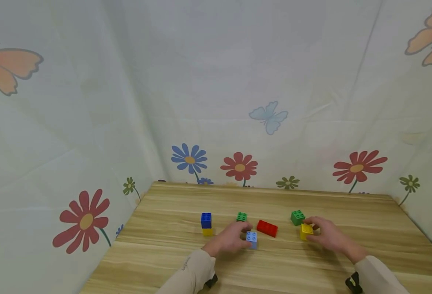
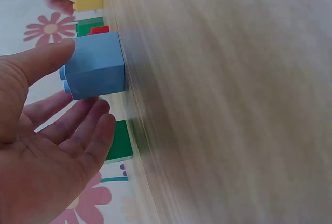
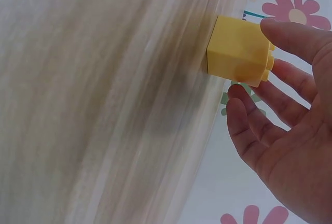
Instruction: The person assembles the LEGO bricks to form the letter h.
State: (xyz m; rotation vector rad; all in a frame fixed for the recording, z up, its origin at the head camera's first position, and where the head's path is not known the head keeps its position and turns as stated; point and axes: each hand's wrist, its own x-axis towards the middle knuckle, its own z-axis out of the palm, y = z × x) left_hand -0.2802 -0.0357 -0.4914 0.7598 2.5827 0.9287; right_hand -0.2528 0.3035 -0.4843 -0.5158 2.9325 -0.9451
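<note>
My left hand (image 1: 232, 237) pinches a light blue toy brick (image 1: 251, 239) low at the tabletop, its thumb on one side and fingers curling round behind. In the left wrist view the same light blue brick (image 2: 97, 64) has its studs facing the palm. A yellow brick (image 1: 306, 231) is held by my right hand (image 1: 330, 234); the right wrist view shows the thumb on the near edge of this yellow brick (image 3: 238, 50) and the fingertips at its far side. Just behind the yellow brick sits a green brick (image 1: 297, 217). Between the hands lies a longer red brick (image 1: 267, 228).
A dark blue brick (image 1: 206, 220) is stacked on another yellow brick (image 1: 207, 232) left of the left hand. Another green brick (image 1: 242, 216) stands behind that hand, partly hidden. The wooden table (image 1: 274, 273) ends at a flower-printed cloth (image 1: 293, 143) at the back.
</note>
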